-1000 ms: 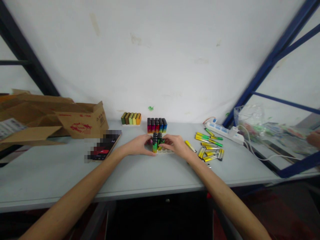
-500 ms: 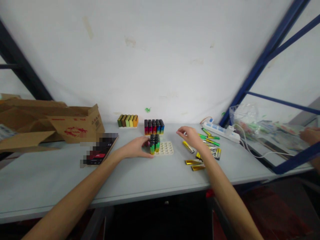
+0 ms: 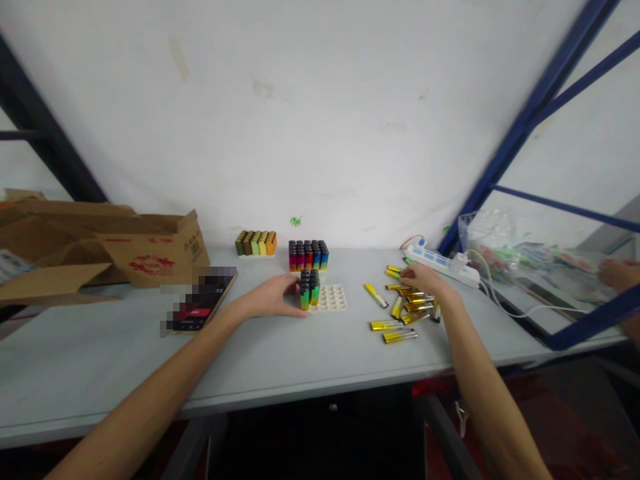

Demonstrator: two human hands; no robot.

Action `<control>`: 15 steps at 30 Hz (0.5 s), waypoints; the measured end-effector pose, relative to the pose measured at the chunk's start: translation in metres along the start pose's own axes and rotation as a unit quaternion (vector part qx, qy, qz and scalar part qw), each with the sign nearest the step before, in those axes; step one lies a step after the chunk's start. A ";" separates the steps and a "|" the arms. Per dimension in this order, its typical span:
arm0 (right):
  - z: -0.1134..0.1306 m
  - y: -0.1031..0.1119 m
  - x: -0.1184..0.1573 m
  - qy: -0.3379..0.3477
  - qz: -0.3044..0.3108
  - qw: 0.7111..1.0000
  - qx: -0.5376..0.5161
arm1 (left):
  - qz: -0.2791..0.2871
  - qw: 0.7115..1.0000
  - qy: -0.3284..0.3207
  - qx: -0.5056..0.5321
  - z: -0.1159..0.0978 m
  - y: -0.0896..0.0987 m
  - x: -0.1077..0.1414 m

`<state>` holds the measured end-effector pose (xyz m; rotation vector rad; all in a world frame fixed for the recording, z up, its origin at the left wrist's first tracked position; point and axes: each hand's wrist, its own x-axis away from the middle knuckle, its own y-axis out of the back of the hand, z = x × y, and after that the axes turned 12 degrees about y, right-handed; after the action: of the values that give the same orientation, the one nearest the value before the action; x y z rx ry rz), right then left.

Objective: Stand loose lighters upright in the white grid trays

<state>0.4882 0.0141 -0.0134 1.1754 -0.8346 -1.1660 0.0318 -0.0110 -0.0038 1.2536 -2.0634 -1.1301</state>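
My left hand (image 3: 274, 297) curls around the left side of a small group of green-and-yellow lighters (image 3: 310, 291) with black tops, its thumb at their front. These lighters stand upright in the left part of a white tray (image 3: 330, 299) whose round pockets show on the right. Over the loose pile, my right hand (image 3: 425, 279) has its fingertips pinched at a green lighter (image 3: 395, 273) at the pile's far side. Its palm hides part of the pile. Several yellow lighters (image 3: 419, 307) with silvery ends lie flat below and left of that hand.
Behind the tray stand upright red, pink and blue lighters (image 3: 309, 257) and a block of yellow, green and brown ones (image 3: 256, 243). A phone (image 3: 203, 300) and cardboard box (image 3: 150, 250) are left. A power strip (image 3: 443, 263), blue frame (image 3: 505, 160) and another person's hand (image 3: 620, 273) are right.
My right hand has moved right, from beside the tray to the far side of the loose lighters, uncovering the nearer yellow ones. My left hand stays at the tray.
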 end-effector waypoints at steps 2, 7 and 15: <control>0.002 -0.002 -0.003 0.004 -0.010 1.000 0.009 | 0.000 1.000 -0.001 -0.006 0.001 0.000 0.000; 0.003 -0.003 -0.008 0.031 -0.077 0.997 -0.006 | -0.007 1.000 -0.004 -0.013 0.002 -0.002 -0.001; 0.037 0.006 -0.013 0.105 -0.225 0.906 -0.343 | -0.011 1.000 -0.009 -0.005 0.002 -0.002 0.000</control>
<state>0.4519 0.0171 0.0014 0.8821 0.0528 -1.5068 0.0317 -0.0103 -0.0064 1.2689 -2.0590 -1.1652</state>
